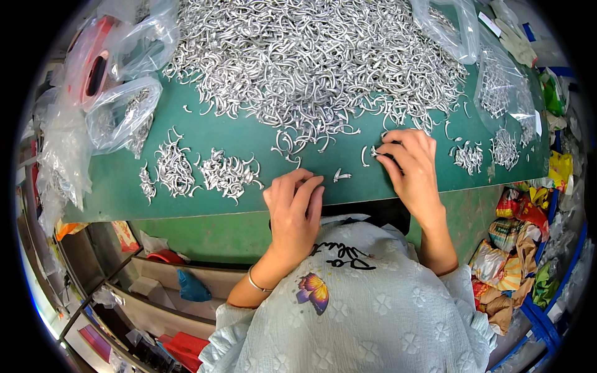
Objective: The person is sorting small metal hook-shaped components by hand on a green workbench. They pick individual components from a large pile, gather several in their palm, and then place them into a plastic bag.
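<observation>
A big heap of small curved silver metal pieces covers the far part of the green table. My right hand is at the heap's near edge, thumb and forefinger pinched on a small silver metal piece. Just left of those fingertips lies a single curved piece. By the table's near edge my left hand is closed, its fingers bent and together; whatever they may hold is hidden. Between the hands rests a small V-shaped pair of pieces.
Small sorted piles stand at the left, beside them another pile, and two at the right. Clear plastic bags with metal pieces lie at the left; more bags are at the right. A glove lies far right.
</observation>
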The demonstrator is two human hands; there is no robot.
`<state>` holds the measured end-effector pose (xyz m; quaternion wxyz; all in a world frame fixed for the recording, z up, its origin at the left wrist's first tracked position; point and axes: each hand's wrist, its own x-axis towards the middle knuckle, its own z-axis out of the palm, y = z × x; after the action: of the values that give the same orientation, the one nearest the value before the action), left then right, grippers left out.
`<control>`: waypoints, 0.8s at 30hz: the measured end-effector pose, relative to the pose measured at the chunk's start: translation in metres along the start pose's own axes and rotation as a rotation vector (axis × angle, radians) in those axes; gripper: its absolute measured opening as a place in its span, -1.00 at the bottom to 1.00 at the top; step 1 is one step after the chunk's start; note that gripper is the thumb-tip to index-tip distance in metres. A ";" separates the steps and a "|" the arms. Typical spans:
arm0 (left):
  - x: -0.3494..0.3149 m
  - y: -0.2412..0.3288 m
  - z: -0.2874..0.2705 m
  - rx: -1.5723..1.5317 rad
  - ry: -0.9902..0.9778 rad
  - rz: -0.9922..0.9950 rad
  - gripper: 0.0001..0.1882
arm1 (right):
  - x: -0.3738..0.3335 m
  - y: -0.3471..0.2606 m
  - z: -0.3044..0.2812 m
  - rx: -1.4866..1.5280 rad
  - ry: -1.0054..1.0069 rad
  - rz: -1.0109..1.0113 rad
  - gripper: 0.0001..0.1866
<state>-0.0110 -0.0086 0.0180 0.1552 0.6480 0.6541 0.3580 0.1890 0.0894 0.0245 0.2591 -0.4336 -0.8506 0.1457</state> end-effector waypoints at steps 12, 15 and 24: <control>0.009 0.008 0.013 -0.064 -0.082 0.037 -0.60 | -0.009 -0.001 0.001 0.056 0.115 0.132 -0.77; 0.009 0.004 0.014 -0.058 -0.067 0.040 -0.61 | -0.005 0.000 0.004 0.001 0.098 0.109 -0.80; 0.011 0.003 0.017 -0.029 -0.085 0.033 -0.59 | 0.010 0.000 -0.005 0.057 -0.010 0.040 -0.87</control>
<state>0.0011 0.0059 0.0111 0.1862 0.6711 0.6307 0.3423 0.1868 0.0977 0.0316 0.2644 -0.4424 -0.8384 0.1773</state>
